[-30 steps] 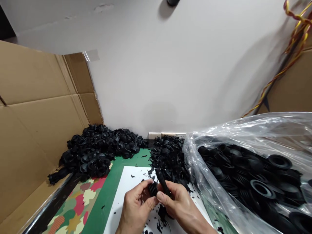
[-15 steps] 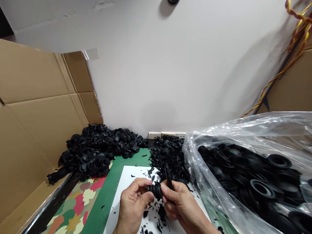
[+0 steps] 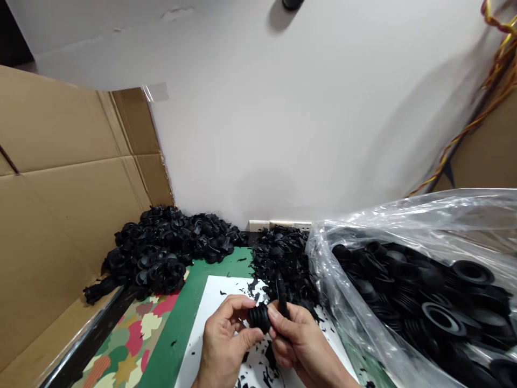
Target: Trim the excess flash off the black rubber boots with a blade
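Observation:
A small black ribbed rubber bellows [image 3: 259, 318] is pinched between the fingertips of my left hand [image 3: 226, 337], above a white sheet [image 3: 197, 328]. My right hand [image 3: 297, 334] is closed around a dark slim tool [image 3: 280, 295] that points up and away; its exact kind is hard to make out. The right thumb presses against the right end of the bellows. Black rubber scraps [image 3: 269, 355] lie scattered on the sheet under both hands.
Black ribbed pieces form a heap [image 3: 161, 248] at the back left, beside a cardboard panel [image 3: 72, 215]. Dark shavings [image 3: 283, 258] are piled behind my hands. On the right, a clear plastic bag [image 3: 323, 264] holds several black bellows [image 3: 444, 318]. Power sockets [image 3: 302, 226] line the wall.
My left thumb has shifted to the right along the lower side of the bellows, and the bellows has turned slightly. The whole view has slid a little.

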Demonstrator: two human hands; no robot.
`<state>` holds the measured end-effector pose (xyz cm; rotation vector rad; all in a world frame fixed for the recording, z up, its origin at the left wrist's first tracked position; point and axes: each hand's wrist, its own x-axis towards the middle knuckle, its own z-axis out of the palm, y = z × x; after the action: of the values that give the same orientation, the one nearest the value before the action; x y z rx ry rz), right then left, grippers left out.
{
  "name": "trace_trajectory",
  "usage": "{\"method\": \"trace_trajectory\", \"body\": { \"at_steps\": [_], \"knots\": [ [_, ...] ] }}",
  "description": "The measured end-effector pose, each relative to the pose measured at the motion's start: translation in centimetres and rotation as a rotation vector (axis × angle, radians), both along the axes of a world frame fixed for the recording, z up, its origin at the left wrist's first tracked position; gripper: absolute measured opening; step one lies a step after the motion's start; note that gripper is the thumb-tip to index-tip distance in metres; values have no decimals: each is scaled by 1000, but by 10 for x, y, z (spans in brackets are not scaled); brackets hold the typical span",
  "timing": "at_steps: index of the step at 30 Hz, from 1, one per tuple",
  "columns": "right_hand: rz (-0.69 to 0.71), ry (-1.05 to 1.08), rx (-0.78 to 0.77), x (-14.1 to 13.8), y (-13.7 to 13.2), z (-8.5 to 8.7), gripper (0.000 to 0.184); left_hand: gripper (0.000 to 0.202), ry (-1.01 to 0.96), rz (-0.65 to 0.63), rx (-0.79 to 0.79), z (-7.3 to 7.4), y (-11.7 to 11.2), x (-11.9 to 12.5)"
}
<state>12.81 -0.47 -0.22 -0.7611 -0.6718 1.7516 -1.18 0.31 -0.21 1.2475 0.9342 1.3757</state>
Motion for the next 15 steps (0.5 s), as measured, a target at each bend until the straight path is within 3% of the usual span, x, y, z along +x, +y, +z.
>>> {"method": "trace_trajectory", "body": {
  "at_steps": [9,15],
  "knots": [
    [-77,-143,100,-1,1,-11,44,20,61,173,140,0,1,-2],
    [-44,-90,9,0,1,-2,47,25,45,77,-3,2,0,0]
  ]
}}
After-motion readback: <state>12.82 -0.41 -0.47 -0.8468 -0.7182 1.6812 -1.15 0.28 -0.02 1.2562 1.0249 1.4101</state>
